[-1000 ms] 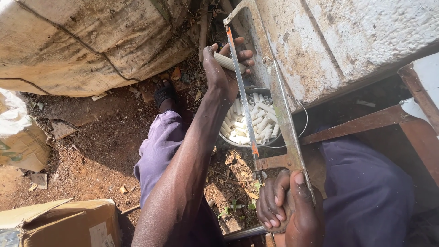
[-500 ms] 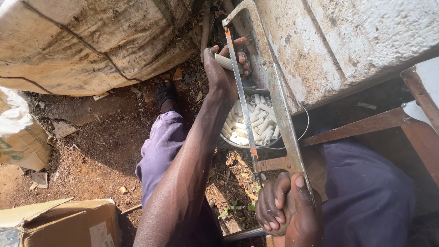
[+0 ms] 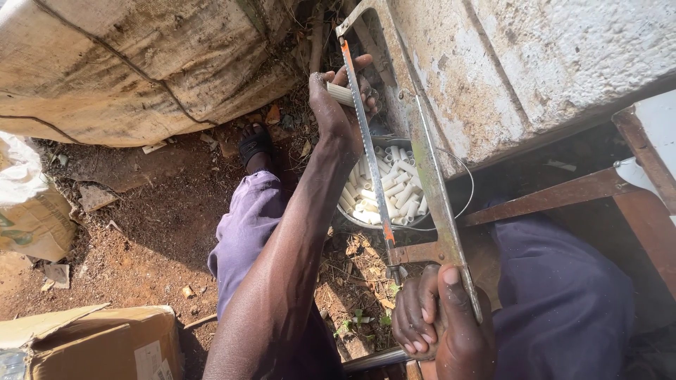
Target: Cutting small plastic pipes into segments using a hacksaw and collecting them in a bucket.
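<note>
Hacksaw point(image 3: 394, 176) edged nearer, right grip point(image 3: 440, 324) clamping handle, left grip point(image 3: 338, 105) holding tube point(image 3: 339, 93), bowl point(image 3: 384, 186) beneath

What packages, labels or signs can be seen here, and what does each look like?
Cardboard box: bottom left on the dirt, brown, flap open.
Label: on the box's side, small pale rectangle.
Sack: left edge, tan with a white top and green marks.
Large bale: top left, dirty beige wrapping, dark cords.
</note>
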